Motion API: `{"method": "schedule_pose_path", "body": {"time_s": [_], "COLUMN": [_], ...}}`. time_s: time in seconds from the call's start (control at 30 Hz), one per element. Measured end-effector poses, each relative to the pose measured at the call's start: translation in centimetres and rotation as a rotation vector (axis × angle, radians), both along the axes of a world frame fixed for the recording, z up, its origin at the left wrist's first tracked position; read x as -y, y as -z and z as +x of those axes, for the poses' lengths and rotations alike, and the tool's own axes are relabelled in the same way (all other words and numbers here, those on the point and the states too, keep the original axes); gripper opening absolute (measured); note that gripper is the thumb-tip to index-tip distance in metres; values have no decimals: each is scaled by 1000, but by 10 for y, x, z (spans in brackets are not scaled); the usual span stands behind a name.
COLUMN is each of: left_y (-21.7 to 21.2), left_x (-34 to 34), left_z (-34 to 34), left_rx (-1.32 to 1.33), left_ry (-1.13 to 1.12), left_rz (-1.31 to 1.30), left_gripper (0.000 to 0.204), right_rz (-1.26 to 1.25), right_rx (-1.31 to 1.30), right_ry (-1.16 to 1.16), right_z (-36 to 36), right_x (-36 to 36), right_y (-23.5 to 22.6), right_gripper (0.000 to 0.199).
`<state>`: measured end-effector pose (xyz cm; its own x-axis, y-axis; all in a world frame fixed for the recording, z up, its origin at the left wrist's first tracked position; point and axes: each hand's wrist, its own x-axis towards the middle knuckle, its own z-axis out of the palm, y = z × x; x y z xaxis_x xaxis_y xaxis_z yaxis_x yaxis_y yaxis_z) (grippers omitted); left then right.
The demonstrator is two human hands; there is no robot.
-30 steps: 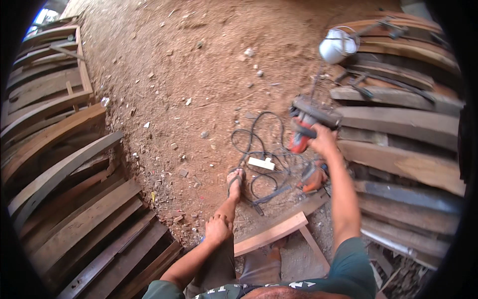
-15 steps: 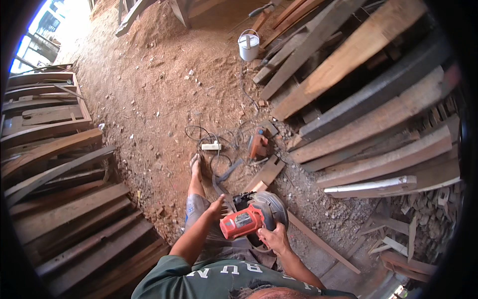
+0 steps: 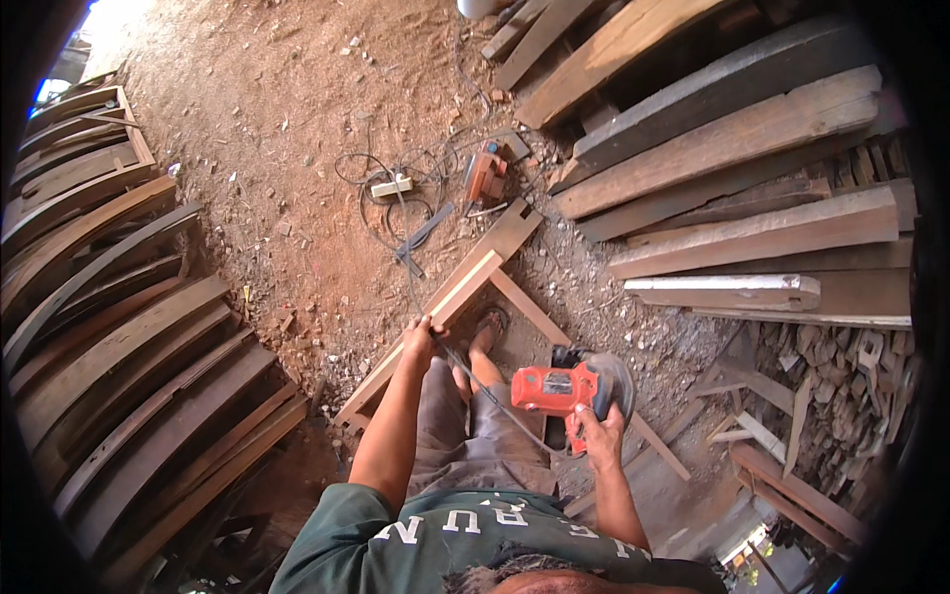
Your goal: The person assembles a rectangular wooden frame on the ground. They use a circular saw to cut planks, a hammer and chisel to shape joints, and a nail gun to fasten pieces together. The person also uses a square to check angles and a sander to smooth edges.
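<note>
Saw raised at my right side, gripped in my right hand; left hand closed round its cord, over the wooden frame; looks like cord handling; next move calls for keeping slack clear.

A power strip lies ahead of the saw, boards left, beams right

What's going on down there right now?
The person's right hand grips a red power tool, held up off the ground. The left hand is closed on the black cord that runs to it, above a pale wooden frame near the feet. Farther out on the dirt lie a white power strip and an orange-red tool.
</note>
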<state>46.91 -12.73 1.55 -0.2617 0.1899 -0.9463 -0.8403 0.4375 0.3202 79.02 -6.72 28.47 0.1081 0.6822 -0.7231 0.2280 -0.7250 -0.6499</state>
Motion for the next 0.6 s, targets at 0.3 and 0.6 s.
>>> {"method": "schedule_pose_path", "body": {"time_s": [0.3, 0.6], "left_y": [54, 58], "left_x": [230, 226], "left_z": [58, 119], "left_rx": [-436, -661], "left_ry": [603, 994], "left_rz": [-276, -583], "left_gripper": [27, 29], "right_rz": [26, 331], "right_rx": [169, 201], "right_ry": [-204, -638], "right_z": [25, -2], "right_x": [-18, -25], "right_y": [134, 298], "right_gripper": [40, 35]}}
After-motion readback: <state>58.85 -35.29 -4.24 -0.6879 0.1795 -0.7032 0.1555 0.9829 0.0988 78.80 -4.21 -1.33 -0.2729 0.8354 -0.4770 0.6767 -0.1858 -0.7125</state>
